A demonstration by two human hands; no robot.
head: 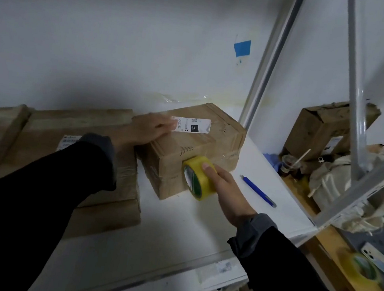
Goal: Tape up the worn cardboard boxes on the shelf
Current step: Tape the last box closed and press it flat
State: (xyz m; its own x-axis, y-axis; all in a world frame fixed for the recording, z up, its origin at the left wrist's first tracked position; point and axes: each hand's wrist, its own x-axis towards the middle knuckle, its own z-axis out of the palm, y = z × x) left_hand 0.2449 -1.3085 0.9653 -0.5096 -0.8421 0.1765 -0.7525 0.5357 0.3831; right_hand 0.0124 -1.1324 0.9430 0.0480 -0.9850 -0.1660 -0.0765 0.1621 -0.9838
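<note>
Now, my right hand (226, 192) grips the yellow tape roll (198, 177), fingers curled over its rim, roll pressed against the near side face of the small cardboard box (192, 150). My left hand (149, 128) lies flat on the box top at its left edge, fingers straight, fingertips touching the white label (192, 125).

Box sits on the white shelf (177, 227), turned at an angle, back corner near the wall. Its left lower edge is just beside the flat cardboard boxes (102, 164) stacked to the left; little room on that side. Bare shelf lies in front of the box and to its right, up to the grey upright post (263, 81) at the shelf's right end. A blue pen (257, 191) lies on that open stretch, apart from the roll.

Label reads "122" in white on a black square, and "122-22-C01" or similar along one edge; remaining print too small to read. Labels on the flat boxes blurred, unreadable.

Beyond the shelf's right edge: a torn cardboard box (322, 129), a second yellow tape roll (363, 267) lower right
</note>
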